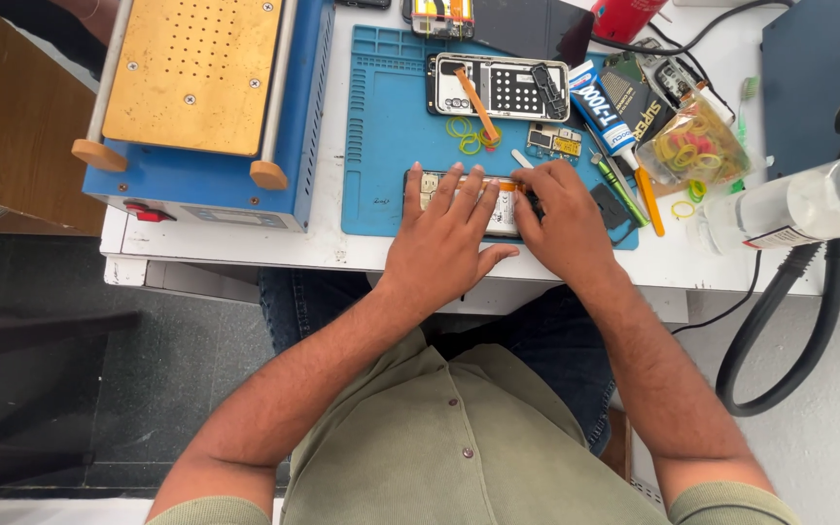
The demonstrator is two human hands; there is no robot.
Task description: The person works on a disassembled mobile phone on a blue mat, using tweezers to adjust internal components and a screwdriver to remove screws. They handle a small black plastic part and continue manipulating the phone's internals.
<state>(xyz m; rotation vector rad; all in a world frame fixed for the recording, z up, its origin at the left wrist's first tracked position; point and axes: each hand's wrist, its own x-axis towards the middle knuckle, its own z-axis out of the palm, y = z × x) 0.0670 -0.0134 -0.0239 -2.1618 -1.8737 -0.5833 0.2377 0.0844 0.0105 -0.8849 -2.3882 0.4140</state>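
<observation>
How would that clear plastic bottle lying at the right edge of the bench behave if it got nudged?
The clear bottle lies on its side on the white table, so its round body would probably roll rather than slide. It looks mostly empty, so likely light and easy to shift. It sits near the table's front edge, above the black hose, so a push could send it off.

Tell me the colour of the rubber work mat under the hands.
Blue rubber work mat, clearest in the head view.

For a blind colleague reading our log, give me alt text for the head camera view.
Both hands, left hand and right hand, press on an opened phone lying on a blue work mat. Another opened phone, yellow rubber bands and a glue tube lie beyond.
</observation>
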